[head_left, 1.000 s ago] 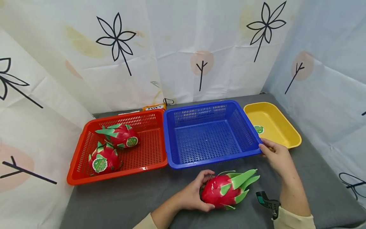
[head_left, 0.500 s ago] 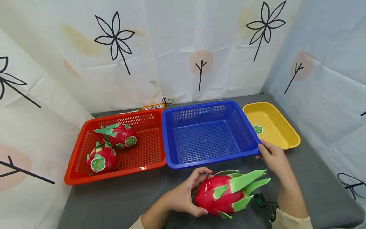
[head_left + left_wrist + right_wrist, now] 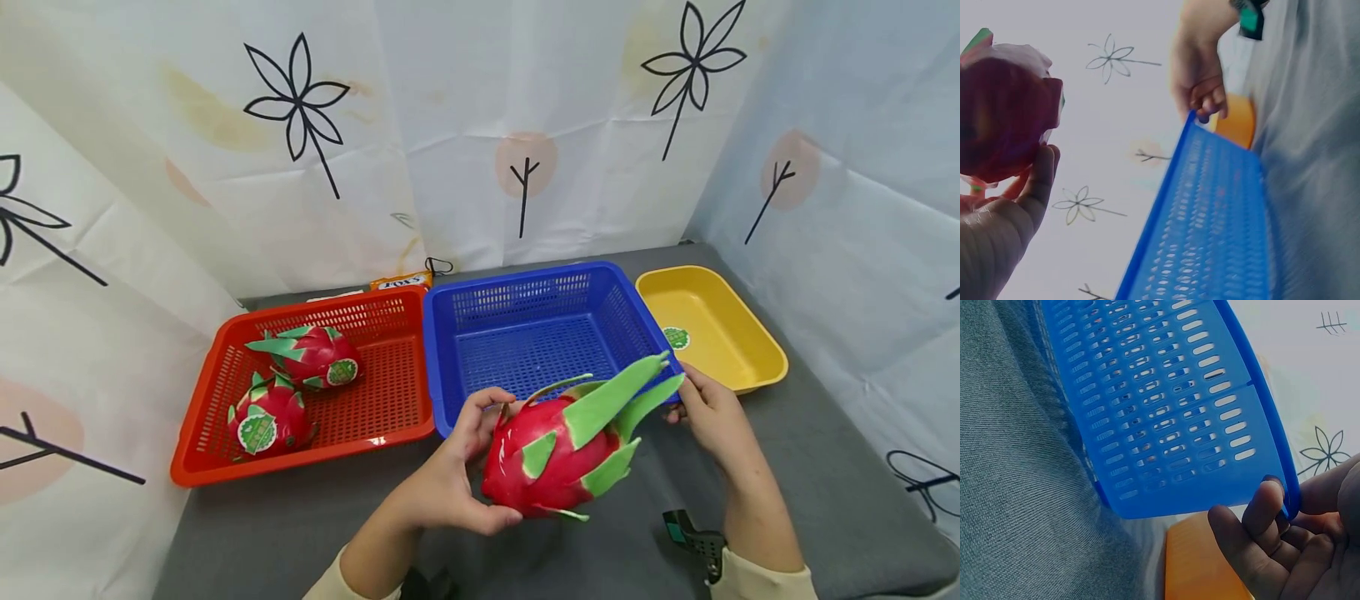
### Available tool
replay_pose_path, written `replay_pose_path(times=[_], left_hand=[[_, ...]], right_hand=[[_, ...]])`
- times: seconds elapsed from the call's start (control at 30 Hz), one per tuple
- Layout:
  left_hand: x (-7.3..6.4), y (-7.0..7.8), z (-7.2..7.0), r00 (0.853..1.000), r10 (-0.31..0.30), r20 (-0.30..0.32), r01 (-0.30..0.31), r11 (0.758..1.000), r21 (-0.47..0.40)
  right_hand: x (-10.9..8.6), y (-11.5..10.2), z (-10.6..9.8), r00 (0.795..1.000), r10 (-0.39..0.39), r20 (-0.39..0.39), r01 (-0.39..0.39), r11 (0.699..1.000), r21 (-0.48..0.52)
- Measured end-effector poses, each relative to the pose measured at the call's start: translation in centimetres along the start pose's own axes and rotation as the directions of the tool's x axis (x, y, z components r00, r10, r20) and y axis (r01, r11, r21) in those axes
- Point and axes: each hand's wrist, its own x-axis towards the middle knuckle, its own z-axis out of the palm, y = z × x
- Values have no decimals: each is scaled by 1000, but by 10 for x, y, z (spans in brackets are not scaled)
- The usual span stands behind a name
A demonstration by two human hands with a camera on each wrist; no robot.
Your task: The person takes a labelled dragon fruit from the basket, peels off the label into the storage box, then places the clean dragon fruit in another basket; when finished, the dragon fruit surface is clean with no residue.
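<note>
My left hand point(image 3: 450, 475) grips a red dragon fruit point(image 3: 551, 454) with green leaf tips, its fingers and thumb round the blunt end. The fruit is up off the table, in front of the blue basket point(image 3: 437, 350), and hides part of its near rim in the head view. Seen from the left wrist, the dragon fruit point(image 3: 1007, 119) looks dark and sits in the curled fingers point(image 3: 1041, 181). My right hand point(image 3: 716, 417) pinches the near right corner of the blue basket; the right wrist view shows thumb and fingers point(image 3: 1266, 509) on either side of its rim point(image 3: 1266, 406).
Left of the blue basket stands a red basket point(image 3: 405, 429) with two dragon fruits point(image 3: 318, 354) in it. A yellow tray point(image 3: 738, 333) with a green sticker lies at the right. Behind the red basket is an orange packet point(image 3: 401, 282). A patterned cloth hangs behind.
My left hand has lifted the dragon fruit from the table and carried it up, slightly left and towards the blue basket. My right hand stays on the basket's corner.
</note>
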Motion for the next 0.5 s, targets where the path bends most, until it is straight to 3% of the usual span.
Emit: replay_pose_path(times=[0.17, 0.27, 0.37, 0.5], left_hand=[[9, 10, -14, 995, -7, -99, 11, 999, 41], [15, 15, -22, 982, -26, -185, 39, 997, 67], [21, 18, -31, 961, -55, -272, 79, 994, 77], [27, 20, -44, 920, -119, -374, 159, 984, 78]], right_hand=[[1, -3, 2, 1000, 26, -6, -26, 1000, -4], [1, -4, 3, 1000, 10, -9, -10, 1000, -6], [0, -3, 3, 1000, 6, -9, -6, 1000, -8], [1, -3, 2, 1000, 11, -2, -11, 1000, -3]])
